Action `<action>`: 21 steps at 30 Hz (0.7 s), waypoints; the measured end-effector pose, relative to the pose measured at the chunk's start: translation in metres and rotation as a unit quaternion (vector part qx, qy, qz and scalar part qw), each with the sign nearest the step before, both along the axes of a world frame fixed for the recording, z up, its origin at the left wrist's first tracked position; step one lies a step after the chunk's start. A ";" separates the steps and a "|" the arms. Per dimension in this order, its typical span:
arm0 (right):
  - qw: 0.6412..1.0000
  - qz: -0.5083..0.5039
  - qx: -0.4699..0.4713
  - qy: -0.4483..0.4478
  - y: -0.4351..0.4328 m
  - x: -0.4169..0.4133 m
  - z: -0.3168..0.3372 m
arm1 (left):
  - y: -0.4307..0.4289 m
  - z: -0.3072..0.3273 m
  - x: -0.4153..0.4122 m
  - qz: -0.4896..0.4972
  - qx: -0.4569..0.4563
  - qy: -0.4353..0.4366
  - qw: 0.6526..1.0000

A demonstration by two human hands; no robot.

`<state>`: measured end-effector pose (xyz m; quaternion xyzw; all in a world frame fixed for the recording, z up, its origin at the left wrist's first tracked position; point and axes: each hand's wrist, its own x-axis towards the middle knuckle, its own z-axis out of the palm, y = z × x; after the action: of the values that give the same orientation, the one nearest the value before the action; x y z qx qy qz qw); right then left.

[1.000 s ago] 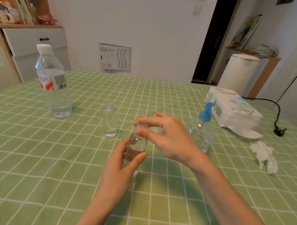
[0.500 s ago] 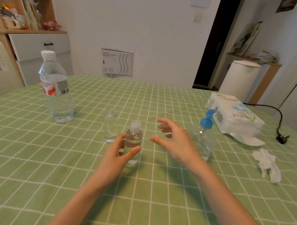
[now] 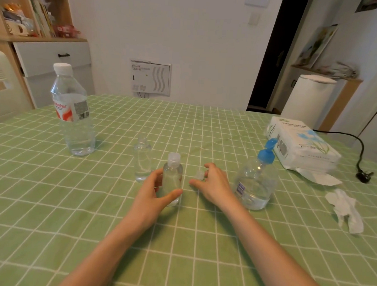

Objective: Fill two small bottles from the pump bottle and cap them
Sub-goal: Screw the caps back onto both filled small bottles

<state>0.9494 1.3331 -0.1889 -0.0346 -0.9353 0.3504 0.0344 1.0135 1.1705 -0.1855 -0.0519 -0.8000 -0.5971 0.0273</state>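
Left grip curled round small clear capped bottle, right grip arched over loose clear cap — hold unclear.

pump bottle, tissue pack on green table

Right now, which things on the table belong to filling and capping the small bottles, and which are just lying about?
Job: pump bottle, capped small bottle, open small bottle, loose cap.
Lying about: water bottle, tissue pack, crumpled tissue, power cord.
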 end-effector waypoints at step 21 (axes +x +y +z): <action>0.999 0.029 0.000 0.037 0.011 0.034 -0.003 | -0.047 -0.011 -0.055 0.144 0.009 -0.039 0.989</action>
<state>0.9836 1.3441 -0.1916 0.0053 -0.9339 0.3526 0.0587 0.9586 1.1236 -0.1961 0.0871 -0.7944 -0.5954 0.0825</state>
